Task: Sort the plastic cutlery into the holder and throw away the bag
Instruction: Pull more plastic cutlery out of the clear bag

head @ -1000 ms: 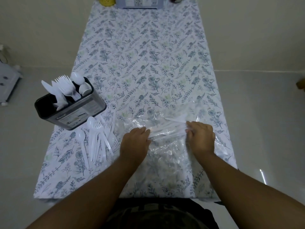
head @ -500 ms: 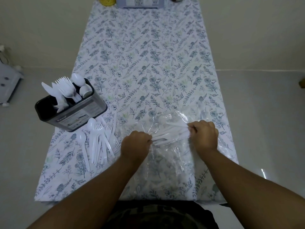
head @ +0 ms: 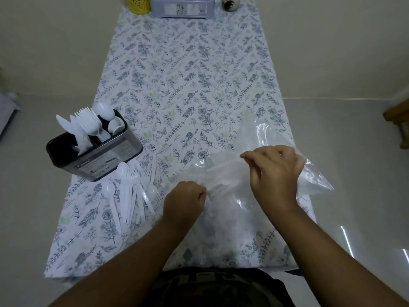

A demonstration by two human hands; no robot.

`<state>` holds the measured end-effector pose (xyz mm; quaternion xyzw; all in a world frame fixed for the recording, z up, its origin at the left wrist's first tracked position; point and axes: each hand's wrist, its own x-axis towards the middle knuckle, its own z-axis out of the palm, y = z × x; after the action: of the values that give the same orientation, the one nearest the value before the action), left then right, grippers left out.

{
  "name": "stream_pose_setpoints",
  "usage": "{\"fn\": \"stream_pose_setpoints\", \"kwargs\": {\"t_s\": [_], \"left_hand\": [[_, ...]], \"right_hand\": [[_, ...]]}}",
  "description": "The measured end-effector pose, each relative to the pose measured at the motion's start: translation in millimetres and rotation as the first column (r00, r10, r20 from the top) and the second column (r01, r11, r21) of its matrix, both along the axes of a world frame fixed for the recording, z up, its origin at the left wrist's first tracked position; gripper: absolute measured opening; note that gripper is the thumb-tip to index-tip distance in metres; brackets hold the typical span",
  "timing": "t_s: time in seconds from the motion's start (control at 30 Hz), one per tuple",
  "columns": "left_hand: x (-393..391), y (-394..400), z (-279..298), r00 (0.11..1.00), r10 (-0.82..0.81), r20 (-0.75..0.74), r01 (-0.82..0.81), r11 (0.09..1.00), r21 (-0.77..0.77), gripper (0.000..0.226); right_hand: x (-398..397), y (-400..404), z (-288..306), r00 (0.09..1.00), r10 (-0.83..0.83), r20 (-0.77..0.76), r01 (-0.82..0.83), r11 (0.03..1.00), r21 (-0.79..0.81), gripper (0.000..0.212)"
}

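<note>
Hands at work over a clear crinkled plastic bag (head: 276,149) lying on the near right part of the table, its far corner lifted off the floral-print tablecloth (head: 190,74). Left hand (head: 183,201) is balled into a fist, fingers curled tight and pinching the near ends of a small bundle of white plastic cutlery pieces (head: 223,176) that reaches across to the other hand. Right hand (head: 274,173) sits above the bag with fingers curled down, thumb and forefinger pinching the far end of that same bundle together with the film; exactly how much is bag and how much is cutlery in that grip, I can't tell through the glare.

Over on the left edge stands a dark rectangular metal cutlery holder (head: 94,152), tilted in this wide view, with white forks, knives and spoons standing in it, handles down. Just beside it, nearer the person, a loose pile of white plastic spoons and forks (head: 130,191) lies flat on the cloth, touching the holder's base.

At the far end sit a yellow perforated cup (head: 137,4), a grey plastic box with a label (head: 182,7) and a small dark jar (head: 230,3).
</note>
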<state>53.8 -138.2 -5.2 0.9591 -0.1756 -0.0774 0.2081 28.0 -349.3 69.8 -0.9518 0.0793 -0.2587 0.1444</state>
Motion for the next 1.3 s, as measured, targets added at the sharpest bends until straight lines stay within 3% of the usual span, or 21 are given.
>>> {"fn": "stream_pose_setpoints", "kwargs": {"t_s": [0.13, 0.27, 0.47, 0.57, 0.7, 0.87, 1.07, 1.3], "left_hand": [[-3, 4, 0, 1.0, 0.02, -0.014, -0.021, 0.997, -0.08, 0.02], [-4, 8, -3, 0.999, 0.023, -0.043, -0.027, 0.995, -0.099, 0.024], [-9, 8, -1, 0.997, 0.077, -0.029, -0.081, 0.981, -0.177, 0.016], [-11, 6, 1, 0.997, 0.069, -0.018, -0.071, 0.981, -0.179, 0.016], [-13, 5, 2, 0.998, 0.066, -0.019, -0.068, 0.982, -0.174, 0.017], [-15, 7, 6, 0.998, 0.063, 0.001, -0.062, 0.987, -0.146, 0.016], [-11, 16, 5, 0.995, 0.027, 0.096, -0.008, 0.98, -0.199, 0.01], [-18, 23, 10, 0.996, 0.022, 0.089, 0.0, 0.969, -0.248, 0.009]], "right_hand": [[-4, 7, 8, 1.0, 0.017, -0.015, -0.017, 1.0, -0.01, 0.013], [-2, 7, 2, 0.991, -0.01, -0.134, 0.009, 1.0, -0.012, 0.014], [-6, 13, -8, 0.983, 0.034, -0.179, -0.036, 0.999, -0.008, 0.038], [-6, 14, -24, 0.95, 0.051, -0.307, -0.082, 0.993, -0.089, 0.044], [-3, 5, -51, 0.903, 0.003, -0.43, -0.043, 0.996, -0.083, 0.032], [0, 6, -51, 0.921, 0.025, -0.389, -0.02, 1.0, 0.019, 0.01], [-8, 24, 0, 0.982, 0.05, -0.184, -0.069, 0.993, -0.1, 0.015], [-10, 23, 4, 0.984, 0.052, -0.168, -0.072, 0.991, -0.115, 0.022]]}}
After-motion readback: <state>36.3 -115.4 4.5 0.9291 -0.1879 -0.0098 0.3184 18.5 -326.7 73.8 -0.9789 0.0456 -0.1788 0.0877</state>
